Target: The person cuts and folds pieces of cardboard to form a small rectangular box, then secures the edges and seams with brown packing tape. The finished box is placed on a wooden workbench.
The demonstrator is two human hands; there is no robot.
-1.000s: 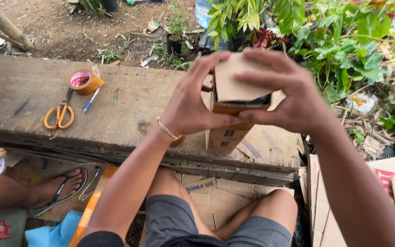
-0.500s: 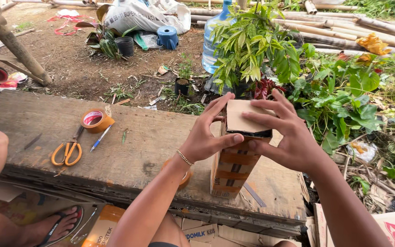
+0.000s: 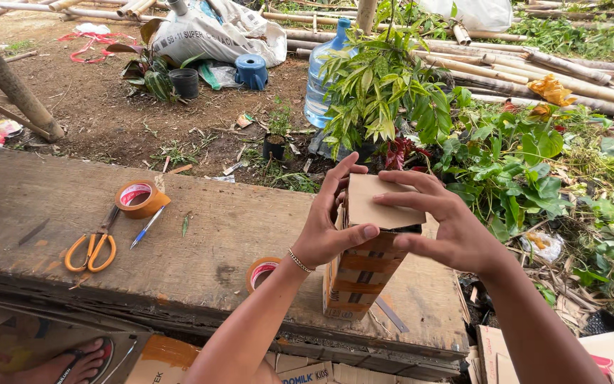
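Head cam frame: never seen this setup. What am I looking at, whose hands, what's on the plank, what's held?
One view only, from a camera worn on a person's head, looking down at their own bare hands. The left hand and right hand press a flap on top of a tall cardboard box standing on a weathered wooden plank. Also on the plank: orange-handled scissors, a pen, a tape roll, and a second tape roll beside the left wrist. Plants and dirt lie behind.

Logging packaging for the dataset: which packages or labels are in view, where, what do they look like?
Tall cardboard box: upright on plank, brown, taped, between both hands.
Printed sack: on ground behind, white, crumpled.
Flat cartons: under plank, brown.
Tape roll: on plank, orange, red-white label inside.
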